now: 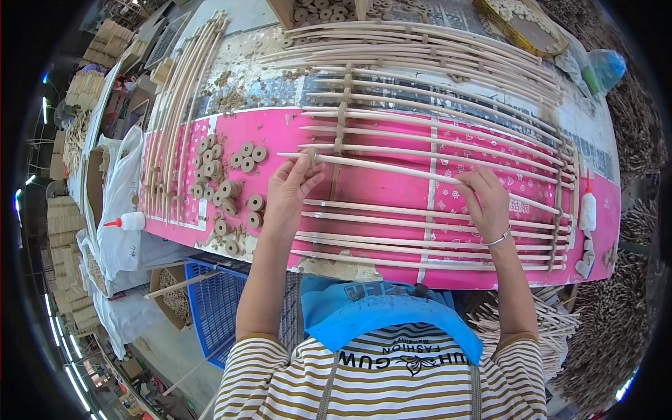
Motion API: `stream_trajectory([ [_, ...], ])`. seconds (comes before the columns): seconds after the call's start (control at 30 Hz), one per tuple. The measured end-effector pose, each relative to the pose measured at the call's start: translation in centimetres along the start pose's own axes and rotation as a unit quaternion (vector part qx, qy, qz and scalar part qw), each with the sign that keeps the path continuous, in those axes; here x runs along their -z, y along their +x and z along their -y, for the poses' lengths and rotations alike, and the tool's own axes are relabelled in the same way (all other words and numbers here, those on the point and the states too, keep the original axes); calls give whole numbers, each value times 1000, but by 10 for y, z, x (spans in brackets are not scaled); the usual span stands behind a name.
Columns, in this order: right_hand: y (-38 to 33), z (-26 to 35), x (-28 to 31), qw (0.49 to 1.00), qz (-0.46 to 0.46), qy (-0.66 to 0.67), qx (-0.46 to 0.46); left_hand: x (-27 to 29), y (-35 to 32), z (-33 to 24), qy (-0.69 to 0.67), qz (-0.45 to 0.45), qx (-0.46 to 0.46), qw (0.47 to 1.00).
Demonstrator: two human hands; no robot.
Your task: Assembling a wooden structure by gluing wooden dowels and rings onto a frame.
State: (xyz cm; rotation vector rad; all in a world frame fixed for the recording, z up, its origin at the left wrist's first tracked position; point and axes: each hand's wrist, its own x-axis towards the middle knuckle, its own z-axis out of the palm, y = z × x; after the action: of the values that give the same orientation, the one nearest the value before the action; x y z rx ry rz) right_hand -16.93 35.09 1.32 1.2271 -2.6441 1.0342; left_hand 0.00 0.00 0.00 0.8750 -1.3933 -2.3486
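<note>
Over the pink tabletop (392, 189), left hand (290, 192) and right hand (488, 199) both pinching one long rod (392, 170), wooden rings (217, 175) heaped just left.

Rods on a table
Rods (434, 203) lie across the table (392, 189); discs (224, 185) left of them, glue bottle (586, 210) at right, crate (213, 304) below.

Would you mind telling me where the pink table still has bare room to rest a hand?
The widest bare pink lies between the rod in both hands and the rod rows below. A narrower strip sits beside the discs. The discs, the left rod bundle and the rack are crowded.
</note>
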Motion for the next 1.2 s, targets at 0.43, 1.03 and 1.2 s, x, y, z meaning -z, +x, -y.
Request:
stream_trajectory([
  [0.43,-5,-12,-4,1000,-6,-12,-5,-3,-12,1,65,-29,-3,997],
  [1.03,-5,-18,-8,999,5,14,-31,-9,-1,-3,636,-6,-369,678],
  [1.2,2,-18,-10,998,-21,-52,37,-7,4,4,636,2,-360,683],
])
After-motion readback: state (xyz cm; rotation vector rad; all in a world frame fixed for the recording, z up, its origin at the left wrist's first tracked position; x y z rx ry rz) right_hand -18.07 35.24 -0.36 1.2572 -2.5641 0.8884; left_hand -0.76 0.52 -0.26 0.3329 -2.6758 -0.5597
